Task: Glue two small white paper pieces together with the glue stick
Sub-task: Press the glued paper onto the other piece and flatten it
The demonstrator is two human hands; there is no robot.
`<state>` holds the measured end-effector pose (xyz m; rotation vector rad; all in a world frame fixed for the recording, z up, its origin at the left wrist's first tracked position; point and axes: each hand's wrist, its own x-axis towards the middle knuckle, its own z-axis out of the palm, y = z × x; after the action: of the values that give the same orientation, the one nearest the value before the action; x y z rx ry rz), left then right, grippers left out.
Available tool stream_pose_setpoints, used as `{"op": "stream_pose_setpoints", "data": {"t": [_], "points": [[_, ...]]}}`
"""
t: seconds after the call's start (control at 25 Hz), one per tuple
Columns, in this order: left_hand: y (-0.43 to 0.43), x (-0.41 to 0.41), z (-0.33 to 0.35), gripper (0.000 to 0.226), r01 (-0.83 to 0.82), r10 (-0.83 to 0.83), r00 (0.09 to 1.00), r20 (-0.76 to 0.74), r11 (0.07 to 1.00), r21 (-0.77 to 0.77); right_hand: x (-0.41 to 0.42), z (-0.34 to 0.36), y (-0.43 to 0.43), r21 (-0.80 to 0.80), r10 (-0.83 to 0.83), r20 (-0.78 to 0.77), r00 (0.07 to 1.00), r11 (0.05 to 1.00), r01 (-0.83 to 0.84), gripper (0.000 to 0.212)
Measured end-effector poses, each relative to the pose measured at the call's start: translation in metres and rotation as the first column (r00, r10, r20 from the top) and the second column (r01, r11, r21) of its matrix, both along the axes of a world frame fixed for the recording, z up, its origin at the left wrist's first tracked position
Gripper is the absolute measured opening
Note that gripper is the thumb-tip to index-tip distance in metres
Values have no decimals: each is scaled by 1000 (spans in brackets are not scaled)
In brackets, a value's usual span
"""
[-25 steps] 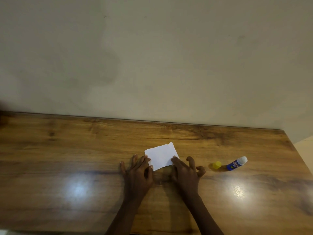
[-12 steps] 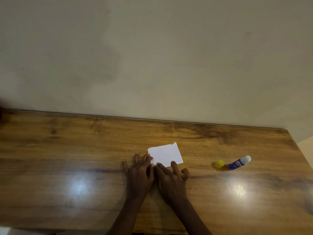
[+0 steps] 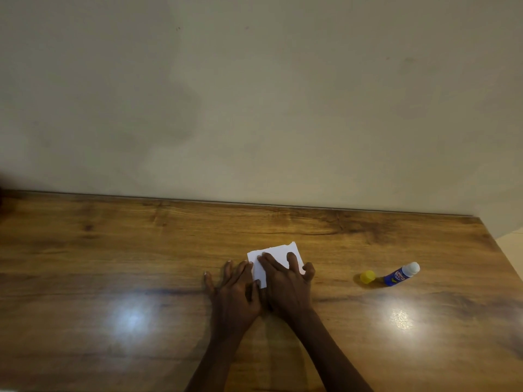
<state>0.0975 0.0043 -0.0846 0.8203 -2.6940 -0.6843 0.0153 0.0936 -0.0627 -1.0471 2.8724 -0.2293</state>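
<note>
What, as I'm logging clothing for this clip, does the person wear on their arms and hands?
Nothing that shows. The left forearm and right forearm are bare down to the frame edge, with no sleeve or cuff. The left grip and right grip show no glove, ring, watch or band, though the light is dim.

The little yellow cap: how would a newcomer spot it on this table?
On the wooden table, look right of the white paper. A blue glue stick lies there on its side, and the yellow cap sits just left of it, the only yellow thing.
</note>
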Motion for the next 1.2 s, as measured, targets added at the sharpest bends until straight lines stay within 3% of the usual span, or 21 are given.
{"op": "stream_pose_setpoints", "data": {"t": [0.08, 0.16, 0.52, 0.8, 1.04, 1.12, 1.2], "points": [[0, 0, -2, 41, -5, 5, 1000, -13, 1000, -13, -15, -10, 14, -42, -140, 131, 981, 988, 147, 55], [0, 0, -2, 42, -1, 0, 1000, -18, 999, -35, -28, -10, 21, -65, -214, 118, 970, 973, 223, 51], [0, 1, -2, 43, -2, 2, 1000, -26, 1000, -1, 21, -13, 57, -84, -258, 94, 961, 960, 266, 46], [1, 1, -4, 45, -2, 3, 999, -41, 1000, 17, 11, -9, 35, -91, -331, 47, 943, 938, 334, 40], [3, 1, -2, 45, -18, 31, 994, -105, 992, 123, 3, -8, 44, -112, -349, 60, 935, 928, 354, 37], [3, 1, -1, 42, -1, 21, 993, -117, 986, 168, 2, 0, 47, -161, -351, 70, 934, 920, 358, 33], [1, 2, 2, 44, 11, 21, 990, -142, 976, 218, 1, 15, 59, -309, -395, 41, 918, 869, 387, 22]]}}
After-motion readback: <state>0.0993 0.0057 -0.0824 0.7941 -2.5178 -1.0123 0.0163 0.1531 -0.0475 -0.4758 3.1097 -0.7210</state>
